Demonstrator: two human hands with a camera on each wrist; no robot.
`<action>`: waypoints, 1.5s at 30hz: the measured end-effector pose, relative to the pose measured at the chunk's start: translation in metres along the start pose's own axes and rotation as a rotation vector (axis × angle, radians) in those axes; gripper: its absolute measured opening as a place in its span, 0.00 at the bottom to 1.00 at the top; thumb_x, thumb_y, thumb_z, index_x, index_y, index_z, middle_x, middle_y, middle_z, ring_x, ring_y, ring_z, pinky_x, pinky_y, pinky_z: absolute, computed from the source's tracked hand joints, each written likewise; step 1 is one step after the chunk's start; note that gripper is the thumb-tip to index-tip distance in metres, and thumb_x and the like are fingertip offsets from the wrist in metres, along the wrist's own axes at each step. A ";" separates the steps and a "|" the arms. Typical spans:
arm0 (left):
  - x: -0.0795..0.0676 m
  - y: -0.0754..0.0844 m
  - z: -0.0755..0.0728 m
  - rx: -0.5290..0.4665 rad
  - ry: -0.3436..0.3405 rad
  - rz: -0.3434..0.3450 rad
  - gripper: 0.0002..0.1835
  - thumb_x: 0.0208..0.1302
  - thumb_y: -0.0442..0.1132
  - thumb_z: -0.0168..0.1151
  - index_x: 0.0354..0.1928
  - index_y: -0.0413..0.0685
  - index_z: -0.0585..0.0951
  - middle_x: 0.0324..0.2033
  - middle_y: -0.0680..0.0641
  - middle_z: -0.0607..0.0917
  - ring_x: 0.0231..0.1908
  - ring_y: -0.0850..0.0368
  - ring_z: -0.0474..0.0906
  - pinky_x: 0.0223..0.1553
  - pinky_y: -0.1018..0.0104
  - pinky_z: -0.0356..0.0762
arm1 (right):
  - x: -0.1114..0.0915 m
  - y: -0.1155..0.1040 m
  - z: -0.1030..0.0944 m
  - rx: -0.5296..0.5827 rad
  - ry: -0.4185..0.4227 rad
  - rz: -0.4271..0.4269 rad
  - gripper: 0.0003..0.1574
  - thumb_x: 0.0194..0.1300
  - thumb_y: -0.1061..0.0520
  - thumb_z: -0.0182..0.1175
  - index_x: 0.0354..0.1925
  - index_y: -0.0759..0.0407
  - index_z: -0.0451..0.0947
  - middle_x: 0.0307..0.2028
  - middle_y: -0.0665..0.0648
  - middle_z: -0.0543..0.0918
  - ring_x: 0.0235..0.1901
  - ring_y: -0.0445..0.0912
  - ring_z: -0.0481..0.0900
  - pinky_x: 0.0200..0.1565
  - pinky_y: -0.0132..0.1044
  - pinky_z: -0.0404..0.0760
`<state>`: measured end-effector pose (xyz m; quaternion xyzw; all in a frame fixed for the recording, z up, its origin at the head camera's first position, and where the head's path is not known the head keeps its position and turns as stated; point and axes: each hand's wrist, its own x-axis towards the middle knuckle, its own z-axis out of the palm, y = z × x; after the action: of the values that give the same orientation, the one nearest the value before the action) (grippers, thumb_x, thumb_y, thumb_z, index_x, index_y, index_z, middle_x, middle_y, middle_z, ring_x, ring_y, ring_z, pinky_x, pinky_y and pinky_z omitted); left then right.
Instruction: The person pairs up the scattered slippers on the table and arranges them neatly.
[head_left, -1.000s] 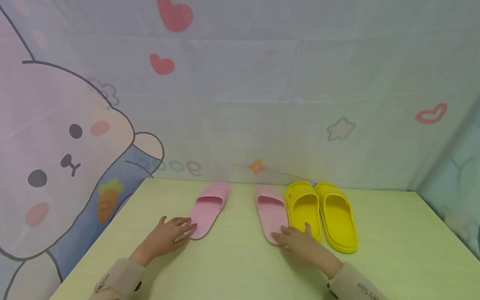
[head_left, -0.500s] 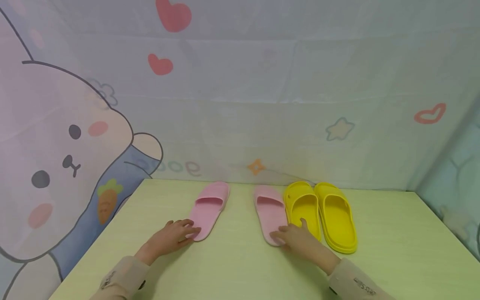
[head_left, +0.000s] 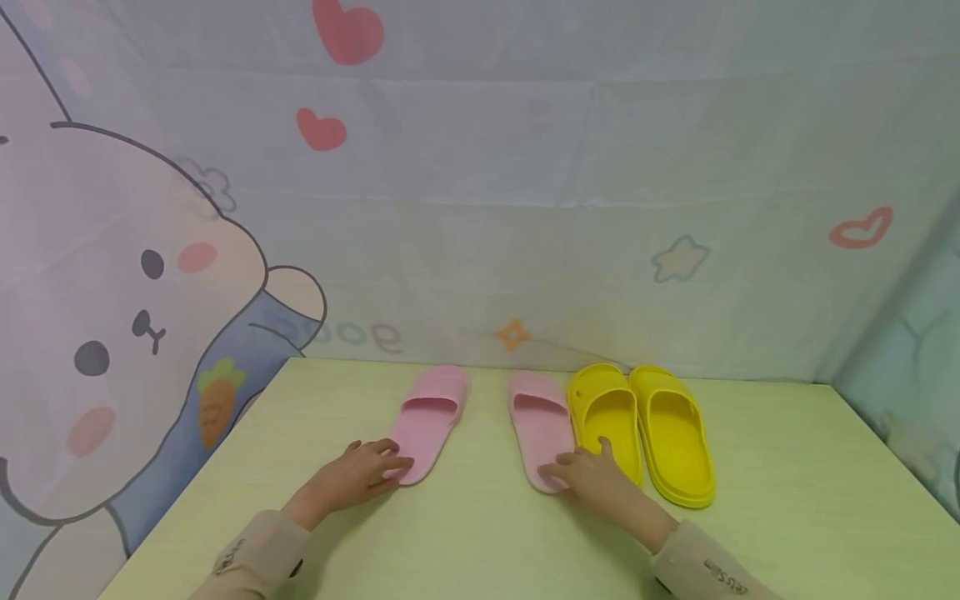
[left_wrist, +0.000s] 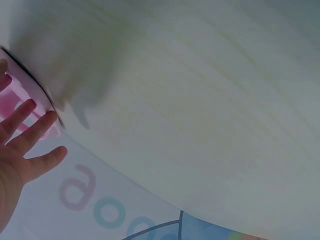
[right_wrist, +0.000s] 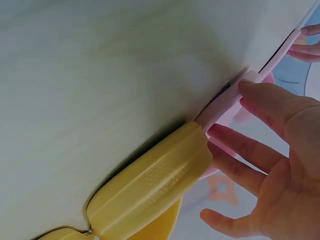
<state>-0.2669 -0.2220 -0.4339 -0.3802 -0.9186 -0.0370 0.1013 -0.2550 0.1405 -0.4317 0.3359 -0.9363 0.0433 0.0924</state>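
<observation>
Two pink slippers lie on the table, toes toward the backdrop, with a gap between them. In the head view, my left hand [head_left: 348, 477] touches the heel of the left pink slipper [head_left: 423, 433]; its fingers are spread in the left wrist view. My right hand [head_left: 600, 487] rests at the heel of the right pink slipper [head_left: 540, 433]. In the right wrist view, its thumb meets the heel edge and the other fingers extend along the side. Against this slipper stands a yellow slipper [head_left: 609, 417], partly covered by my right hand. Another yellow slipper [head_left: 678, 442] sits right beside it.
The pale table [head_left: 465, 550] ends at a cloth backdrop [head_left: 480, 167] printed with hearts and a cartoon animal. All the slippers have their toes close to this cloth. A side cloth [head_left: 922, 367] hangs at the right.
My left hand has shifted right, and the left pink slipper has slid right with it, narrowing the gap between the pink slippers. My right hand and the yellow slippers look nearly unchanged.
</observation>
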 end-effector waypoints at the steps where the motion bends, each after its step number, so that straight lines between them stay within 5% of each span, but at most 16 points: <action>1: 0.001 0.001 0.001 0.001 -0.003 0.000 0.14 0.55 0.39 0.61 0.45 0.53 0.79 0.41 0.42 0.80 0.41 0.49 0.76 0.36 0.44 0.73 | 0.000 -0.001 0.000 0.003 0.000 0.002 0.21 0.51 0.58 0.63 0.46 0.48 0.77 0.43 0.56 0.82 0.42 0.53 0.78 0.48 0.70 0.61; 20: 0.027 0.028 0.008 0.040 -0.026 0.031 0.15 0.56 0.42 0.59 0.47 0.55 0.77 0.41 0.45 0.78 0.40 0.49 0.76 0.39 0.41 0.72 | 0.003 -0.009 0.002 -0.033 0.050 0.013 0.18 0.53 0.57 0.61 0.45 0.47 0.78 0.40 0.55 0.83 0.37 0.50 0.77 0.46 0.68 0.62; 31: 0.038 0.042 0.012 0.126 0.038 0.119 0.14 0.56 0.42 0.60 0.45 0.59 0.75 0.40 0.48 0.78 0.35 0.52 0.74 0.38 0.49 0.73 | 0.003 -0.007 0.001 -0.026 0.040 0.006 0.19 0.54 0.58 0.61 0.46 0.46 0.78 0.42 0.55 0.83 0.38 0.50 0.77 0.46 0.68 0.62; 45: 0.046 0.052 0.014 0.162 0.041 0.096 0.12 0.56 0.44 0.60 0.43 0.60 0.77 0.36 0.50 0.78 0.31 0.55 0.73 0.35 0.55 0.73 | 0.005 -0.006 0.001 -0.002 0.002 0.015 0.21 0.51 0.60 0.62 0.46 0.47 0.78 0.44 0.56 0.82 0.40 0.52 0.77 0.47 0.69 0.61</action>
<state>-0.2644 -0.1511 -0.4384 -0.4134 -0.8971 0.0343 0.1522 -0.2550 0.1331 -0.4314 0.3288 -0.9388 0.0434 0.0932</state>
